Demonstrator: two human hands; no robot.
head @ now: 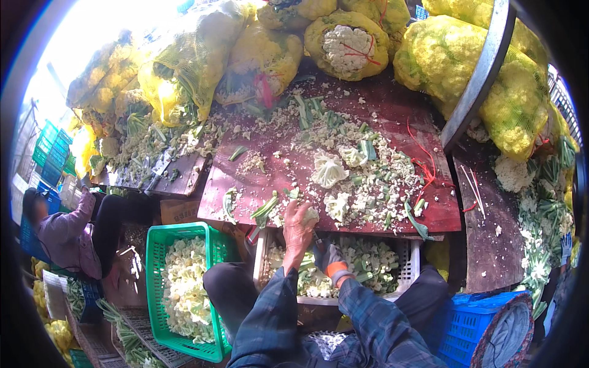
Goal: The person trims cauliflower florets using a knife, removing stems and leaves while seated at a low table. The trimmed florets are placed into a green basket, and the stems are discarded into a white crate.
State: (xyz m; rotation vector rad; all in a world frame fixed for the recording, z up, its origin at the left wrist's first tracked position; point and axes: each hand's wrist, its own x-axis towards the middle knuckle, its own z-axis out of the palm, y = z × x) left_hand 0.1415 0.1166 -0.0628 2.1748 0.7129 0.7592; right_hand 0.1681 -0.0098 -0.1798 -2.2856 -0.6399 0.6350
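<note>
My bare left hand [295, 232] holds a small cauliflower piece [311, 216] at the front edge of a red board [276, 172]. Just right of it, my right hand [332, 261] wears a grey and orange glove. Its fingers are closed around a small tool, apparently a knife [316, 236], mostly hidden by the glove. Beneath both hands sits a white crate [322, 301] with cauliflower trimmings and green stalks. Cut florets [329, 169] and crumbs lie on the board. To the left, a green plastic basket [154, 285] is filled with florets.
Yellow mesh sacks of cauliflower [441, 60] are piled behind the board. A curved metal bar [481, 83] rises at its right corner. Red ties [428, 170] lie there. A blue crate [467, 326] stands lower right. Another person [69, 230] sits at left; a gloved hand [566, 246] shows far right.
</note>
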